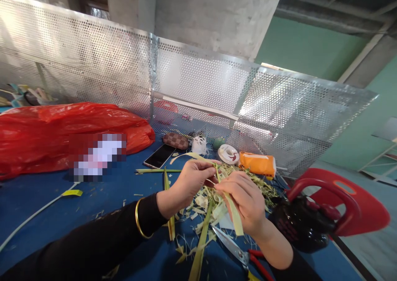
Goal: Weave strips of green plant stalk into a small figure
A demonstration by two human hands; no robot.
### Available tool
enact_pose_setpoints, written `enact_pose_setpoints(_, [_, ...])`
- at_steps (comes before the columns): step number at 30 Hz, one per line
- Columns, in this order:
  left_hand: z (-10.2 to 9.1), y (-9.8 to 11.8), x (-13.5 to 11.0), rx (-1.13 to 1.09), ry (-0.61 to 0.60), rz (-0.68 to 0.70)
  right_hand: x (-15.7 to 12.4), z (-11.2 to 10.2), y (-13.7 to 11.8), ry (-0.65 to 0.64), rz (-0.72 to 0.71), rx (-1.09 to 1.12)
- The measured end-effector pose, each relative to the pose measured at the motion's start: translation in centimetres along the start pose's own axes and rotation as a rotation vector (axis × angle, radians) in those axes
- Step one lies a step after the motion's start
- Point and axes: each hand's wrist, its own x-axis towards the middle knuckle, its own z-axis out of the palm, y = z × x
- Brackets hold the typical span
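Both my hands are raised over a blue table (62, 215), working one pale green leaf strip (232, 213). My left hand (190, 182) has its fingers pinched on the strip's upper end. My right hand (245, 204) is curled around the strip lower down, and its loose tail hangs below the palm. Under the hands lies a heap of leaf scraps and trimmings (260, 184). Another long strip (200, 248) runs toward the front edge. Scissors with red handles (240, 254) lie below my right wrist. A gold bangle (138, 219) sits on my left wrist.
A red plastic bag (62, 128) fills the left back. Along the perforated metal screen (198, 78) lie a phone (159, 155), a checked pouch (175, 140), a tape roll (228, 153) and an orange packet (257, 164). A black kettle (302, 223) and red chair (366, 210) stand right.
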Motion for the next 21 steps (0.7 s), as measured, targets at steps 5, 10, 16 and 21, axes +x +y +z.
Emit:
enact_pose_setpoints(5, [-0.06,-0.19,0.15,-0.035,-0.015,-0.033,0.05,0.11,-0.05,-0.081,-0.044,-0.009])
enact_pose_setpoints(10, [0.06,0.37,-0.06,-0.12,-0.087,-0.113,0.13,0.41,-0.09,-0.157,-0.056,-0.159])
enact_pose_setpoints(16, [0.2,0.22,-0.38,-0.128,-0.056,-0.093,0.26,0.85,-0.34,-0.215,-0.094,-0.256])
enact_pose_setpoints(21, [0.24,0.28,-0.31,-0.098,0.066,-0.084,-0.06,0.97,-0.31,-0.302,-0.146,-0.342])
